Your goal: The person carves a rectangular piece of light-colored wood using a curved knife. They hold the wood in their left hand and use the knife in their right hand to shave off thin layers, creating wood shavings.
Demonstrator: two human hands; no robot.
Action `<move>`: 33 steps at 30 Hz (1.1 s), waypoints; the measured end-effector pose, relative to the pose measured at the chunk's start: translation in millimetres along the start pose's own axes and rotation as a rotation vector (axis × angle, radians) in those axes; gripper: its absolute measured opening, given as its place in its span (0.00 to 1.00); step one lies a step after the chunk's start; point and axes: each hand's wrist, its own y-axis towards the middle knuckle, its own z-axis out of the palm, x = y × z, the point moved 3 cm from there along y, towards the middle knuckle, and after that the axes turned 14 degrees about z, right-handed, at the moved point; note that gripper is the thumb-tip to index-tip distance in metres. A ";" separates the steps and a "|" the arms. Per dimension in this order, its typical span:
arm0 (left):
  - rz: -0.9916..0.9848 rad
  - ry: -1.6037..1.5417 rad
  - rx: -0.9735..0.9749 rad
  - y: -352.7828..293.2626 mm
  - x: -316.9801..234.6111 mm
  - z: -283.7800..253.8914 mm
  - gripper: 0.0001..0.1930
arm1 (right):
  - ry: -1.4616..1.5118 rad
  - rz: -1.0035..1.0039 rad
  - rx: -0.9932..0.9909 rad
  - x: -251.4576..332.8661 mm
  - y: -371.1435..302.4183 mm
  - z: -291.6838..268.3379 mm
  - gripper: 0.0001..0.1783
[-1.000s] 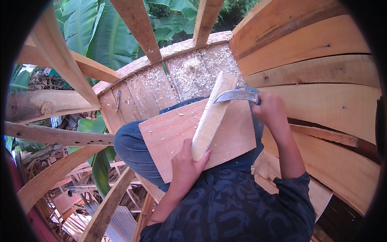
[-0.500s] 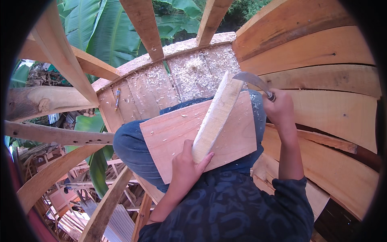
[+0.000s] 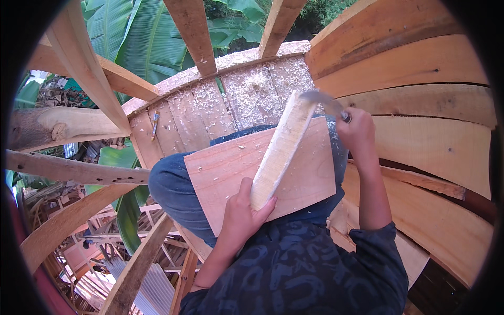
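Observation:
My left hand (image 3: 245,210) grips the near end of a pale wooden block (image 3: 282,152), thumb on one side and fingers on the other. The block slants up and away to the right across a flat plywood board (image 3: 218,167) lying over my lap. In my right hand (image 3: 357,130), closed round its handle, is a sickle (image 3: 321,98) with a curved metal blade. The blade is blurred and its tip lies at the far end of the block; whether it cuts in there I cannot tell.
Wood shavings (image 3: 257,84) cover the plank floor (image 3: 176,118) ahead. A pen-like stick (image 3: 155,126) lies at its left. Curved plank walls (image 3: 436,139) rise on the right, and open beams (image 3: 191,34) stand ahead and left. Beyond the left edge, debris and a corrugated sheet (image 3: 152,291) show lower down.
My right hand and the sickle have shifted slightly up and left, bringing the blade further over the block's far end. My left hand keeps its hold on the block.

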 end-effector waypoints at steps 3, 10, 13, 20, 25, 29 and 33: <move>-0.020 -0.032 0.035 -6.0 1.0 -0.4 0.22 | 0.062 0.155 0.001 -23.3 14.1 -13.5 0.13; -0.080 -0.047 -0.002 2.5 -1.2 0.3 0.23 | 0.088 -0.161 0.148 12.4 -45.0 -18.2 0.11; -0.073 -0.008 -0.009 -1.8 2.3 3.5 0.23 | 0.017 -0.199 0.129 9.3 -41.7 -10.1 0.10; -0.067 -0.014 -0.022 -0.8 1.3 3.4 0.22 | -0.004 -0.104 0.014 7.4 -15.9 -4.9 0.11; -0.048 -0.033 -0.018 1.2 -1.0 1.0 0.21 | 0.049 -0.104 0.002 10.3 -18.3 -5.5 0.12; -0.073 -0.040 -0.020 1.3 -5.1 -0.5 0.20 | 0.095 -0.050 0.060 13.5 -21.4 -2.7 0.12; -0.067 -0.027 -0.023 -2.2 -1.6 4.7 0.18 | 0.031 0.006 0.028 3.1 -6.0 3.3 0.13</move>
